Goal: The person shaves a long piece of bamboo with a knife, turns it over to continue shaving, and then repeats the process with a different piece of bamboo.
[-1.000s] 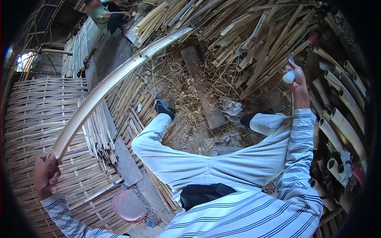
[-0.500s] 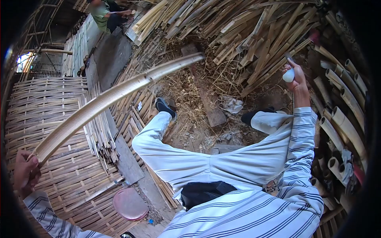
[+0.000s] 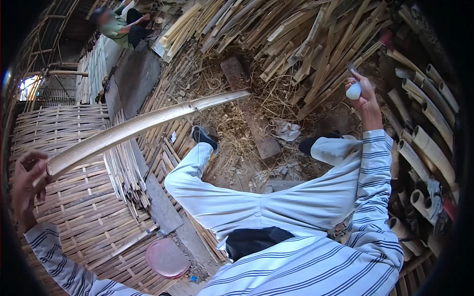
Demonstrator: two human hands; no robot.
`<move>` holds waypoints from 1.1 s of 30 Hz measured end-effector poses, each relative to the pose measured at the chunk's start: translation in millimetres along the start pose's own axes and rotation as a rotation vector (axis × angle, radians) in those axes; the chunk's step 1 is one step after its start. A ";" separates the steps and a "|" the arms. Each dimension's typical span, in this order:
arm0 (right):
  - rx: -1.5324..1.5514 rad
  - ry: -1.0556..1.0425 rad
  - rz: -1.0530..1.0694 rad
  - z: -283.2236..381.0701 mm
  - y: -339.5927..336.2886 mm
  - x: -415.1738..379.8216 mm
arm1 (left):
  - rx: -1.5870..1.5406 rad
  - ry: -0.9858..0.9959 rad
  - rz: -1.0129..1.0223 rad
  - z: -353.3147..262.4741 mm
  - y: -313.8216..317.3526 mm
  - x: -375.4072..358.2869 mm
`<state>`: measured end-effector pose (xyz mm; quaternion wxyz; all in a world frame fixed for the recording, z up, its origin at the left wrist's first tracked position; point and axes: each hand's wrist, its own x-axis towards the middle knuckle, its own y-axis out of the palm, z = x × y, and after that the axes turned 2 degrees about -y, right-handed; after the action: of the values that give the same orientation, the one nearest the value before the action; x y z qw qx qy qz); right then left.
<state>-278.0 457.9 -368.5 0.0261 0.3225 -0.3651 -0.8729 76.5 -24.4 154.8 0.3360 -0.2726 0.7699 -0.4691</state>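
A long split bamboo piece [image 3: 133, 121] slants across the view, its hollow inner face showing. Its near end lies against the fingers and thumb of my left hand [image 3: 30, 185], whose grip looks loose. The far end of the piece reaches over the wooden block [image 3: 256, 130] on the ground. Out to the right, my right hand [image 3: 364, 96] is closed around a knife [image 3: 353, 91] with a rounded white handle, its short dark blade pointing up past my fingers.
Bamboo shavings [image 3: 222, 118] cover the ground between my feet. Split bamboo strips [image 3: 296, 39] are heaped ahead, with bamboo tubes [image 3: 429, 153] stacked at right. A woven bamboo panel [image 3: 69, 138] and pink round lid-like object [image 3: 168, 257] lie left. Another person [image 3: 118, 27] sits far left.
The bamboo's far end has swung downward in the view, while its near end has risen. My left hand has moved up slightly and its fingers have loosened. My right hand still holds the knife.
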 end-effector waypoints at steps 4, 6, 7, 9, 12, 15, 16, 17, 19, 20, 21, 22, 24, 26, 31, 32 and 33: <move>0.065 0.007 -0.007 -0.6 -2.3 3.0 | -0.145 0.170 -0.322 3.1 2.6 -2.9; 0.037 0.002 -0.030 -1.3 0.0 2.3 | -0.273 0.216 -0.251 26.0 -18.9 -2.7; 0.021 -0.002 -0.040 -0.7 1.1 2.4 | -0.347 0.222 -0.160 42.3 -36.5 0.0; 0.020 0.013 -0.034 -1.3 -0.4 2.1 | -0.544 0.275 -0.093 42.3 -30.0 1.8; 0.008 0.005 -0.048 -0.4 0.3 1.5 | -0.837 0.412 -0.265 37.9 21.7 -4.1; 0.001 -0.005 -0.046 -2.8 2.5 3.0 | -0.736 0.506 -0.649 10.5 86.4 -10.5; 0.001 -0.010 -0.044 -3.0 1.9 3.5 | -0.563 0.625 -0.639 20.0 90.5 -3.3; -0.023 -0.008 -0.036 -3.2 1.0 4.0 | -0.386 0.737 -0.624 32.2 93.0 4.4; -0.068 -0.006 -0.020 -4.5 -0.4 4.8 | -0.499 0.695 -0.603 16.9 111.0 7.2; -0.078 -0.033 -0.017 -6.2 0.9 3.9 | -0.648 0.758 -0.516 15.1 110.6 12.9; -0.086 -0.060 -0.013 -9.1 2.3 3.0 | -0.794 0.819 -0.424 15.7 110.1 18.3; -0.095 -0.086 -0.011 -12.7 3.0 1.2 | -0.938 0.876 -0.326 16.4 108.7 22.7; -0.118 -0.068 -0.006 -17.3 7.7 -1.0 | -1.029 0.919 -0.207 26.6 93.1 35.2; -0.185 -0.099 -0.012 -21.2 17.9 -9.2 | -1.117 0.961 -0.087 35.6 77.5 46.7; -0.485 -0.243 -0.056 -24.0 41.4 -26.7 | -1.011 0.835 -0.936 -20.4 95.0 39.5; -0.553 -0.255 -0.055 -24.7 40.3 -26.3 | -0.981 0.829 -0.945 -30.1 98.7 38.0; -0.603 -0.245 -0.068 -26.5 40.1 -26.7 | -0.950 0.822 -0.952 -40.6 104.5 36.0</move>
<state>-249.1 419.6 -341.7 0.0470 0.2047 -0.0795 -0.9745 11.6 14.0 64.3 -0.3650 -0.4921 0.7509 -0.2465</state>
